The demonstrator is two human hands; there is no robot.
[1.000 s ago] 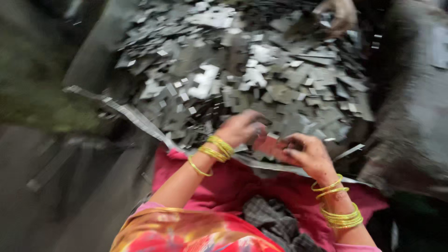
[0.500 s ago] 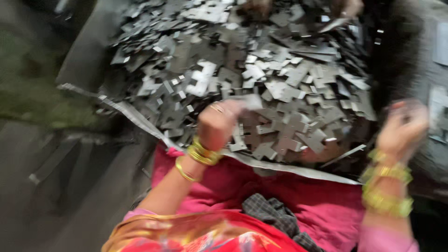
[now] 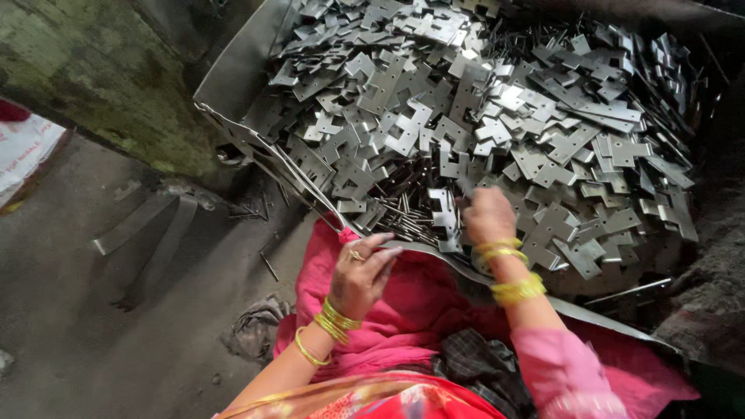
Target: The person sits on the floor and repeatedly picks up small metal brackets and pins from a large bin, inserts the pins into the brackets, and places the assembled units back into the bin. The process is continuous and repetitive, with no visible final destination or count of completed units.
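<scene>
While the right hand (image 3: 487,217) reaches into the heap of stamped metal plates (image 3: 481,116), its fingers curl around a few pieces at the near edge, beside a scatter of thin metal pins (image 3: 407,217); how many plates it grips I cannot tell. Its wrist carries yellow bangles (image 3: 508,268). The left hand (image 3: 358,271) rests loosely curled on the pink cloth (image 3: 411,310) over the lap, grasping nothing that shows, just below the sheet-metal tray (image 3: 233,77) that carries the heap. The tray's thin front lip (image 3: 310,186) bends down toward the lap. The plates have cut notches and raw edges, so bare fingers pushed in among them could, in my judgement, get nicked or pinched. The heap slopes toward the near lip, and pulling pieces from its foot may send others sliding off onto the concrete floor (image 3: 93,326).
</scene>
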